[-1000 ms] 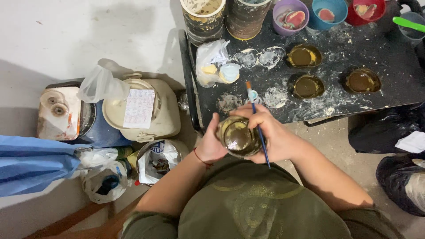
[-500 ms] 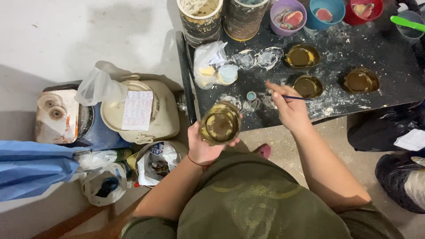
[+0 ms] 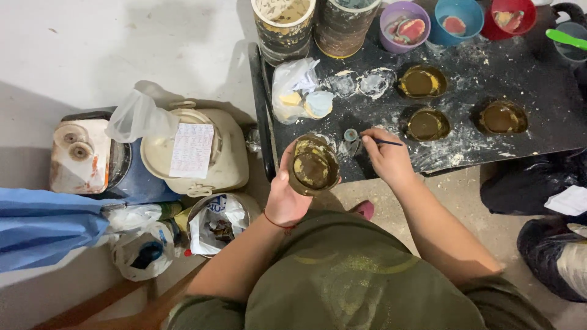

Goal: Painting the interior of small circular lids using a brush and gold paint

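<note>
My left hand (image 3: 287, 192) holds a small round bowl (image 3: 313, 164) smeared with olive and yellow paint, tilted toward me over the near edge of a black tray table (image 3: 538, 143). My right hand (image 3: 386, 157) grips a thin blue brush (image 3: 384, 142), its tip at a tiny blue pot (image 3: 351, 135) on the tray. Three similar olive bowls (image 3: 428, 124) rest on the tray's powder-dusted surface, right of my hand.
Two tall paint-stained buckets (image 3: 284, 24) and coloured plastic cups (image 3: 405, 25) line the tray's far edge. A plastic bag with pale lumps (image 3: 296, 91) lies near the tray's left end. On the floor left: a cream lidded tub (image 3: 202, 153), bags, blue cloth (image 3: 43, 226). Another person's foot (image 3: 559, 260) at right.
My right hand left the bowl, reached out toward the olive bowls on the tray, then drew back left to the tiny blue pot. My left hand raised the bowl slightly.
</note>
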